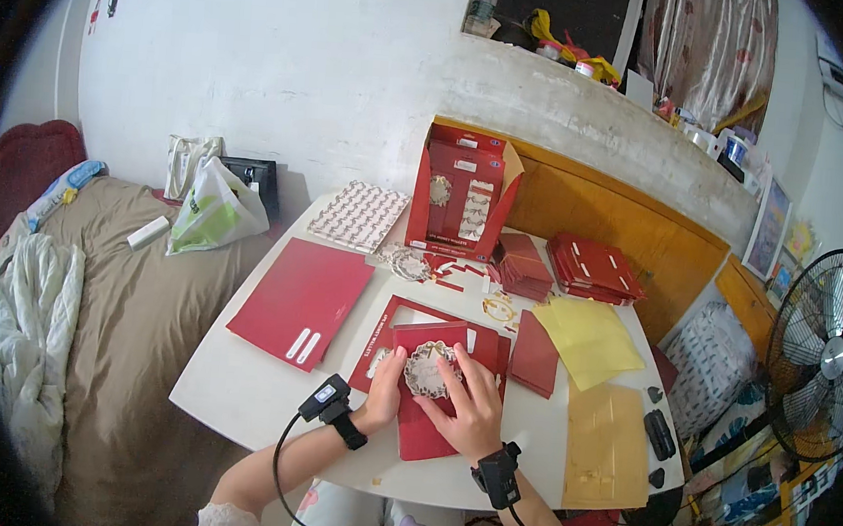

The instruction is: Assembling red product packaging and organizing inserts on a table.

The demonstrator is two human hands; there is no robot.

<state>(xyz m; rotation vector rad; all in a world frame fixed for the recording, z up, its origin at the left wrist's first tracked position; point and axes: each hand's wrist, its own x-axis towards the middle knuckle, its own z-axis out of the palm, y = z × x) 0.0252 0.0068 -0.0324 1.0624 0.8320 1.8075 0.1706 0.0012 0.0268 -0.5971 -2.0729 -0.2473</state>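
Observation:
A dark red folded card (426, 437) lies before me on the table, over a red printed cardboard piece (377, 343). On the card's upper half sits a round, scalloped paper piece (424, 371), pale in the middle with a patterned rim. My left hand (385, 393) is closed along the card's left edge, its fingertips beside the round piece. Thumb and fingers of my right hand (470, 403) close on the round piece's lower and right rim, partly covering it. Both wrists wear black devices with cables.
The white table (237, 387) also bears a large red folder (304, 299), patterned sheets (358, 215), a red display box (461, 192), stacked red cards (524, 265), red packs (592, 265), yellow sheets (589, 341) and scattered scraps. A bed (135, 302) stands left, a fan (830, 355) right.

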